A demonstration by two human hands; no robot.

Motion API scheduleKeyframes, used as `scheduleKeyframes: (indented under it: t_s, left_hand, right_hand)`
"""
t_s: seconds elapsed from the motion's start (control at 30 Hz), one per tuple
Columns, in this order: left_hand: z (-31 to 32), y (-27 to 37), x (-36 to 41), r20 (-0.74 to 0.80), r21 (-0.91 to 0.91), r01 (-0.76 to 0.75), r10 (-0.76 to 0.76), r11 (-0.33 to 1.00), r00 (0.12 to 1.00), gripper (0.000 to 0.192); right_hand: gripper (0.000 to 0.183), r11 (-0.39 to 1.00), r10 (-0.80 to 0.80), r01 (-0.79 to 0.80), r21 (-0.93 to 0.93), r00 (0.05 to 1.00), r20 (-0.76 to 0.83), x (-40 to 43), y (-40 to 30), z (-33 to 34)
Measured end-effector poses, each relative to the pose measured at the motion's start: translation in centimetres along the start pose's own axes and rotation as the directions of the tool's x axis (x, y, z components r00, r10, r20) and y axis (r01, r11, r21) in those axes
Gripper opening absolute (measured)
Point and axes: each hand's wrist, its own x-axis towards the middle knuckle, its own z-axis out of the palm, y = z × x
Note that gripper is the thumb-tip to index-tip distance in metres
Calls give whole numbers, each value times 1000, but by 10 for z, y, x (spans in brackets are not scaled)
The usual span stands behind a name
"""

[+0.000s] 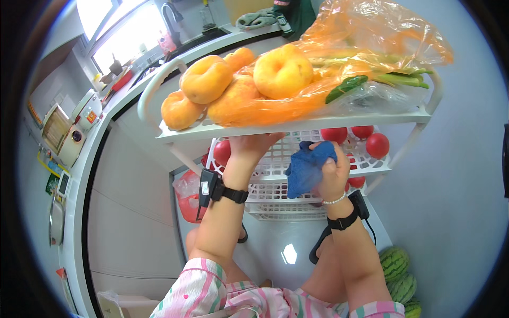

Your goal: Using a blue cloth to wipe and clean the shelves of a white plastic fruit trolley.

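Note:
A white multi-tier storage rack [294, 124] stands before me. My right hand [336, 169] grips a crumpled blue cloth [308, 169] in front of the second shelf. My left hand [254, 144] reaches up under the front edge of the top shelf, which hides its fingers; I cannot tell what they hold. On the top shelf lie several flat yellow peaches [206, 79], some in an orange plastic bag [278, 109] with leafy green stems [401, 78]. Red tomatoes [377, 145] sit at both sides of the perforated second shelf.
A red plastic bag [187, 200] is on the floor left of the rack. Several watermelons [393, 262] lie by the wall at lower right. The kitchen counter [95, 147] curves along the left, with a rice cooker [65, 139] on it and a faucet [171, 24] farther back.

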Motion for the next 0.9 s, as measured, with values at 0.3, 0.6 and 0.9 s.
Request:
scheduleKeyframes:
  t_s: [0.3, 0.6, 0.9]
  left_hand:
    - [86, 81, 24, 84, -533, -171, 254, 828, 964, 54]
    - [-12, 59, -19, 89, -166, 171, -158, 971, 983, 69]
    - [-26, 25, -69, -39, 111, 281, -278, 953, 960, 72]
  right_hand:
    - [39, 997, 29, -46, -63, 970, -242, 5, -5, -29]
    - [33, 982, 181, -190, -4, 941, -287, -1, 13, -40]
    - [31, 941, 210, -234, -244, 970, -122, 4, 10, -21]
